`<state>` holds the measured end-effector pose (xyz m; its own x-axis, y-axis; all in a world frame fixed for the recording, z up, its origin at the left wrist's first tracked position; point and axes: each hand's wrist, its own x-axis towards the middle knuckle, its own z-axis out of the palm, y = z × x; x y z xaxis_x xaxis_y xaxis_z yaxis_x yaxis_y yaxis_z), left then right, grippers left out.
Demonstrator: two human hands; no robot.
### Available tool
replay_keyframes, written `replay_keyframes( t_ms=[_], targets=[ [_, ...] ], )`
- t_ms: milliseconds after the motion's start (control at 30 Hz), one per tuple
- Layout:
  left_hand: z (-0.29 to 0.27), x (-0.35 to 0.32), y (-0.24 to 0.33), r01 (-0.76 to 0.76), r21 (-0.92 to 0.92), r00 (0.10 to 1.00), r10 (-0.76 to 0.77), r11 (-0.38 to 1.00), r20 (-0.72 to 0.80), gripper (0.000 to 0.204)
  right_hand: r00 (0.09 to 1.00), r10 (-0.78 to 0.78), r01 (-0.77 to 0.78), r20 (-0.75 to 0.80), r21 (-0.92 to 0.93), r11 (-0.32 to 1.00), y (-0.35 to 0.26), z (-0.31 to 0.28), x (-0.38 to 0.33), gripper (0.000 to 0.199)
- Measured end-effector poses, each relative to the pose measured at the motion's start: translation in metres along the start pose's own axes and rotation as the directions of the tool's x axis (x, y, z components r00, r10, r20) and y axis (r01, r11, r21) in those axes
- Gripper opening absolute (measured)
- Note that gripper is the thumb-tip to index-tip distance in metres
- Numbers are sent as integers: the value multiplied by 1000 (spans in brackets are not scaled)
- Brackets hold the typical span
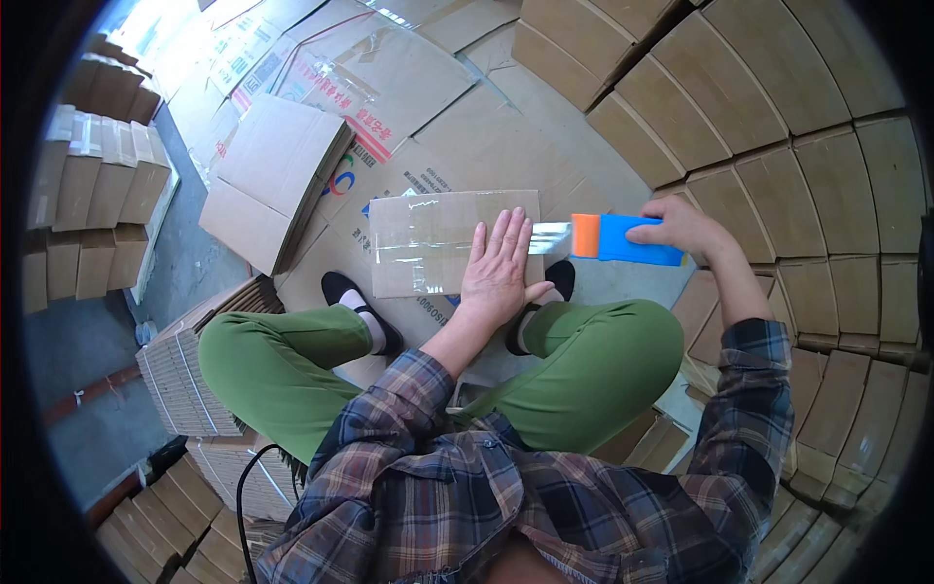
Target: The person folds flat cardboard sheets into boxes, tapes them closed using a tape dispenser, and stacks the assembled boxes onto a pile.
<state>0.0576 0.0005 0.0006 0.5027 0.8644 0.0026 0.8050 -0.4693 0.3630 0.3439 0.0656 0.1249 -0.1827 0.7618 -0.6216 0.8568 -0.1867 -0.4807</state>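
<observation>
A brown cardboard box (418, 277) lies in front of me between my feet, with a strip of clear tape (428, 238) running along its top. My left hand (496, 268) rests flat on the box's right part, fingers stretched out over the tape. Off the box's right edge, my right hand (681, 232) grips a blue and orange tape dispenser (632, 240). A shiny length of clear tape stretches from the dispenser to the box edge beside my left hand.
Flattened cardboard sheets (428, 117) cover the floor. A stack of folded cartons (263, 175) lies at the left, with a strapped bundle of flat cardboard (185, 370) nearer to me. Stacked closed boxes (749, 88) form a wall along the right; more boxes (97, 175) stand far left.
</observation>
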Motion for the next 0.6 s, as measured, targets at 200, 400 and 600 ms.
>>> replay_keyframes(
  t_ms=[200,400,600],
  targets=[
    [0,3,1,0,-6,1000,0,1000,-7,101,998,69,-69,-7,-32,997,35,4,11,51],
    [-3,6,4,-3,-16,1000,3,1000,8,101,998,29,-35,-58,-116,993,31,54,60,56],
    [-6,4,3,0,4,1000,0,1000,-14,101,990,141,-125,18,-351,928,-22,46,95,60]
  ],
)
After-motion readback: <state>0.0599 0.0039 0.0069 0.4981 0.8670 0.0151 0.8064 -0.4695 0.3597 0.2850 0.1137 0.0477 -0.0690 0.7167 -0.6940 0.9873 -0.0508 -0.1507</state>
